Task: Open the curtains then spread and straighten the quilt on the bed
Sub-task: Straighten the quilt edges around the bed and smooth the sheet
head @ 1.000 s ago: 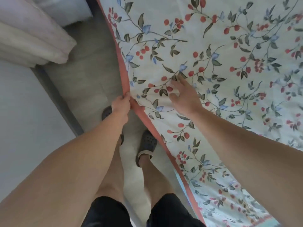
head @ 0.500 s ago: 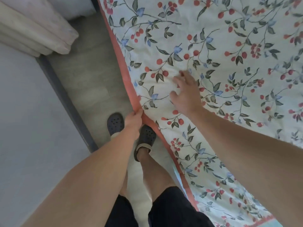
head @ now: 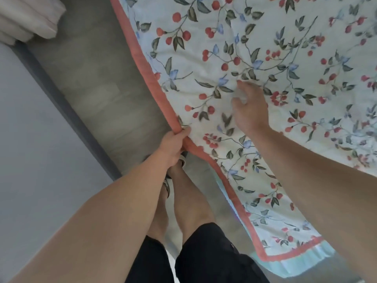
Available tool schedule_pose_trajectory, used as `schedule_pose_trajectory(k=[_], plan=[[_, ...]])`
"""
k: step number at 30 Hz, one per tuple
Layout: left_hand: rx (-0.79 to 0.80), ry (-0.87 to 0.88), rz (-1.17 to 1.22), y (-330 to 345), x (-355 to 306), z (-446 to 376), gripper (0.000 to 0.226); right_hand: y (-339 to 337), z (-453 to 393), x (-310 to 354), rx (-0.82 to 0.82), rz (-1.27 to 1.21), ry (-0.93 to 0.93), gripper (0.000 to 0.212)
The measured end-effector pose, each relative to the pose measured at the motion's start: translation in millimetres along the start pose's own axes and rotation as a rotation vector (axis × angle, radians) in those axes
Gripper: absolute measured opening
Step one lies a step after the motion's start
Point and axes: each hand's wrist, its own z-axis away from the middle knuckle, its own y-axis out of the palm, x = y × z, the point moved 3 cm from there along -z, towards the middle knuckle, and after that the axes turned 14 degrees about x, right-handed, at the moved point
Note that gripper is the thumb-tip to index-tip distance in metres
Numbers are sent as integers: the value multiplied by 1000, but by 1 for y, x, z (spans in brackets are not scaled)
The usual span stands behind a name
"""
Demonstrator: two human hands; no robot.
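Fingers of the left hand [head: 173, 147] are curling round the coral border [head: 163, 97] of the quilt [head: 265, 58], pinching its near edge at the bedside. Over on the right hand [head: 252, 111], the fingers are lying loosely bent, tips pressing the top. Spread across the bed, the quilt is looking soft, light and limp, so gripping the bound edge is likely giving the firmest hold.
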Motion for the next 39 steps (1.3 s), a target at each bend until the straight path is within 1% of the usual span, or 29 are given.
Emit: schedule_pose_trajectory(k=[2, 3, 5, 7, 10, 12, 13, 15, 16, 18, 20, 21, 22, 23, 24, 26, 28, 30, 32, 34, 35, 36, 37, 39], plan=[[-175, 77, -9, -16, 12, 1, 38, 7, 25, -19, 21, 65, 51, 48], [-243, 107, -35, -18, 13, 6, 38, 13, 39, -28, 53, 75, 79, 47], [-286, 140, -72, -10, 13, 14, 29, 23, 66, -46, 108, 77, 101, 50], [-209, 122, -34, 11, 20, 23, 25, 32, 87, -62, 177, 104, 109, 52], [-20, -29, 59, 40, 49, 38, 31, 46, 104, -79, 340, 143, 104, 58], [86, -92, -20, 54, 81, 38, 31, 49, 101, -88, 388, 231, 64, 63], [107, -89, -74, 57, 101, 34, 30, 52, 94, -93, 400, 271, 30, 63], [70, -31, -112, 54, 130, 26, 30, 52, 83, -99, 395, 242, -25, 60], [0, 3, -83, 48, 140, 22, 33, 50, 79, -101, 380, 169, -46, 57], [-169, 57, -43, 37, 165, 20, 48, 46, 85, -113, 336, 3, -108, 51], [-311, 74, -65, 33, 180, 18, 62, 39, 101, -129, 242, -30, -173, 49], [-336, 77, -58, 38, 185, 20, 63, 36, 111, -139, 189, 3, -211, 48], [-321, 82, -37, 47, 189, 20, 63, 35, 120, -151, 140, 47, -254, 47], [-269, 70, 1, 61, 193, 25, 58, 35, 128, -165, 99, 88, -294, 46], [-209, 51, 39, 77, 197, 32, 49, 35, 137, -179, 63, 120, -317, 44], [-114, 0, 57, 102, 217, 45, 30, 39, 153, -210, 20, 138, -311, 46], [-95, -46, 6, 108, 246, 51, 25, 44, 166, -234, 12, 173, -301, 50], [-164, -42, -61, 101, 275, 58, 29, 50, 180, -255, 7, 231, -293, 53], [-324, 11, -166, 88, 291, 62, 38, 55, 192, -273, -21, 259, -280, 52], [-449, 63, -241, 81, 299, 62, 35, 59, 205, -289, -51, 311, -271, 50], [-466, 67, -245, 83, 299, 62, 35, 59, 208, -294, -53, 347, -254, 51], [-432, 67, -213, 86, 305, 60, 39, 61, 214, -302, -54, 383, -216, 52], [-360, 63, -166, 91, 313, 56, 44, 62, 218, -308, -43, 399, -158, 54], [-174, 7, -158, 106, 337, 59, 52, 67, 229, -319, -25, 367, -59, 60]])
